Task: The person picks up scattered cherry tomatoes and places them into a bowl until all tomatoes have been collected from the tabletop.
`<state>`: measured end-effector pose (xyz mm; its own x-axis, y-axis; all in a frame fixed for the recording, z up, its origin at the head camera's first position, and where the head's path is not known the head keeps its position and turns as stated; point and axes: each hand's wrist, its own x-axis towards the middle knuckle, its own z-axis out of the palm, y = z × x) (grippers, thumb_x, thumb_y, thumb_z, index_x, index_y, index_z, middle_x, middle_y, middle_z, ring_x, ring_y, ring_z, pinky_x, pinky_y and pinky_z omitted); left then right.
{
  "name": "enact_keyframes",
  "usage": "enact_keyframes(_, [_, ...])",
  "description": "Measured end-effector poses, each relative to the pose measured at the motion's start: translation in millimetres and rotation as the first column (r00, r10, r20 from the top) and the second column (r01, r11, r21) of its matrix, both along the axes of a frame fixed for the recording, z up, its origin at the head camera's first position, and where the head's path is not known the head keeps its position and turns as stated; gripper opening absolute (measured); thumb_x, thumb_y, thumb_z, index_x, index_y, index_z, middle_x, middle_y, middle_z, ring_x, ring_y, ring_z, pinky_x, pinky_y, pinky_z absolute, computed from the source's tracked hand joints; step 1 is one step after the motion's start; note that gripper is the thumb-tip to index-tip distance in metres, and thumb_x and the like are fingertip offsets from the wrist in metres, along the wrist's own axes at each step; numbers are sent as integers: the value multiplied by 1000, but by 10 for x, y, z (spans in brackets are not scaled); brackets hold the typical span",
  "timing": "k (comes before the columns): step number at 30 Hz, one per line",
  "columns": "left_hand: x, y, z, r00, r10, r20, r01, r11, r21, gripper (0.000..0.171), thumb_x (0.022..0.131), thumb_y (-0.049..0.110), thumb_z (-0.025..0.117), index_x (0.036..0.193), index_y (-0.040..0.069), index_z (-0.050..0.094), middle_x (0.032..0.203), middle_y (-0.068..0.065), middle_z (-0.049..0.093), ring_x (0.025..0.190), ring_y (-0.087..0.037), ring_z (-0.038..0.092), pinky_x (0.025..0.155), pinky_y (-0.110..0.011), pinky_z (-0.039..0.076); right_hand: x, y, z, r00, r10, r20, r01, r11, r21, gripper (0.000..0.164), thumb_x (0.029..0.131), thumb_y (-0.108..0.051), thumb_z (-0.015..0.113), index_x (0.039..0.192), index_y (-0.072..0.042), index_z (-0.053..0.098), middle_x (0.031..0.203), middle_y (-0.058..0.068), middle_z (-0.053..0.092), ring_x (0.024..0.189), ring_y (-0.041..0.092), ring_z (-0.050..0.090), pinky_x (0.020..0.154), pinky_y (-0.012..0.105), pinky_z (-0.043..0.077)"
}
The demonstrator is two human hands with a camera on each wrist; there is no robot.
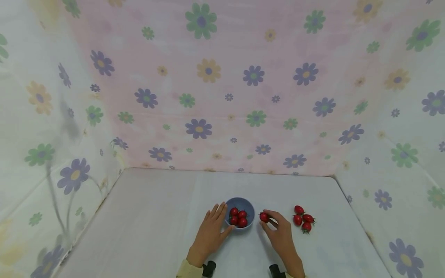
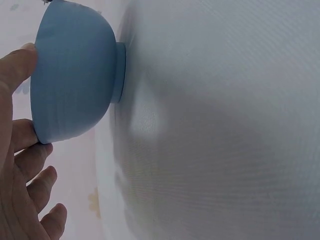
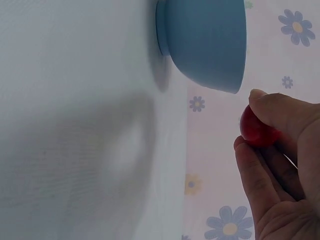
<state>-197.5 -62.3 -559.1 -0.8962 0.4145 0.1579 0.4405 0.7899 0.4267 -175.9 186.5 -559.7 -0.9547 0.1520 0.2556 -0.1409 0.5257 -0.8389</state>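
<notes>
A small blue bowl (image 1: pixel 252 218) stands upright on the white table, with several red cherry tomatoes (image 1: pixel 242 222) inside. My left hand (image 1: pixel 210 233) lies against the bowl's left side, its fingers fairly straight. In the left wrist view, thumb and forefinger touch the rim of the bowl (image 2: pixel 75 75). Just right of the bowl, my right hand (image 1: pixel 280 231) pinches one cherry tomato (image 1: pixel 264 217) between thumb and fingers. The right wrist view shows that tomato (image 3: pixel 256 129) at about rim height, beside the bowl (image 3: pixel 207 45).
Right of my right hand lies a loose group of several cherry tomatoes (image 1: pixel 308 218), some with green stems. The white table (image 1: pixel 156 216) is bordered by flower-patterned cloth (image 1: pixel 229 77) at the back and both sides.
</notes>
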Motion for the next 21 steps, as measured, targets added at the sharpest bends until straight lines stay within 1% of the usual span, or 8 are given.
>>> enact_keyframes(6, [-8, 6, -13, 1000, 4, 11, -4, 1000, -3, 75, 102, 52, 55, 156, 3, 39, 163, -12, 38, 152, -34, 32, 121, -56, 30, 23, -54, 55, 1000, -6, -1, 5, 1000, -13, 44, 81, 7, 81, 123, -2, 69, 116, 7, 72, 111, 27, 69, 92, 34, 59])
enact_keyframes(11, [-3, 2, -23, 1000, 4, 12, -4, 1000, 4, 75, 101, 50, 56, 156, 2, 39, 162, -13, 38, 151, -34, 32, 120, -57, 30, 35, -120, 78, 999, -7, -33, 6, 1000, -13, 46, 80, 7, 81, 123, -6, 70, 117, 7, 72, 111, 25, 69, 93, 34, 58])
enact_keyframes(17, [-11, 1, -48, 1000, 8, -6, -8, 1000, 3, 75, 102, 53, 54, 155, 2, 40, 162, -13, 38, 151, -34, 33, 120, -57, 31, -12, -177, 60, 996, 30, -86, -33, 999, -34, 45, 80, 7, 81, 121, -9, 71, 117, 7, 72, 110, 25, 69, 93, 36, 58])
enact_keyframes(21, [-17, 6, -54, 1000, 9, -21, -9, 1000, 8, 75, 101, 52, 55, 155, 2, 40, 162, -12, 39, 151, -34, 34, 119, -57, 32, -42, -215, 58, 993, 52, -104, -56, 997, -43, 44, 80, 7, 81, 120, -8, 70, 117, 8, 72, 110, 24, 69, 92, 35, 58])
